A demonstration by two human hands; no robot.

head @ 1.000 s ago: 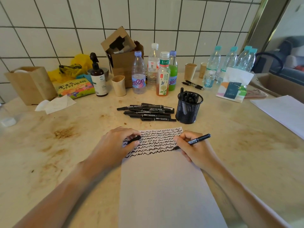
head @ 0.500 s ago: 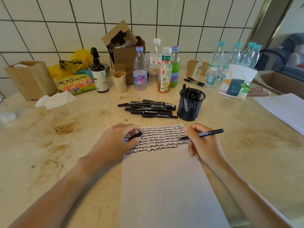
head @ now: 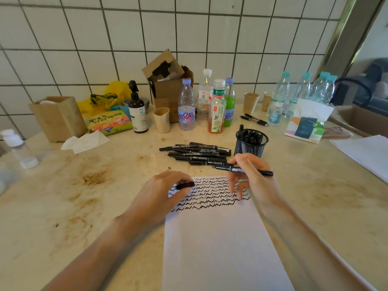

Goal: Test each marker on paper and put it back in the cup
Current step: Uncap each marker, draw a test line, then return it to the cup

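Two hands work over the sheet of paper (head: 220,238). The right hand (head: 249,177) pinches an uncapped marker (head: 243,170) between thumb and forefinger and carries it level above the top edge of the sheet, tip pointing left, clear of the wavy test lines (head: 210,194). The left hand (head: 161,192) rests on the paper's upper left corner, fingers curled round the marker's cap (head: 185,185), its open end apparently turned toward the tip.

The step in hand appears to be recapping. To do it well, bring tip and cap together along one line, so the nib enters cleanly and leaves no ink on the fingers; press until the cap seats, since a loose cap would let the marker dry in storage. The weight of the left hand on the sheet should be kept while this is done, so that the paper does not slide.

The mesh cup (head: 251,143) stands just beyond the right hand, already holding several markers upright. A pile of loose markers (head: 197,154) lies to its left on the table (head: 94,196), presumably untested; these must be kept apart from the cup's contents.
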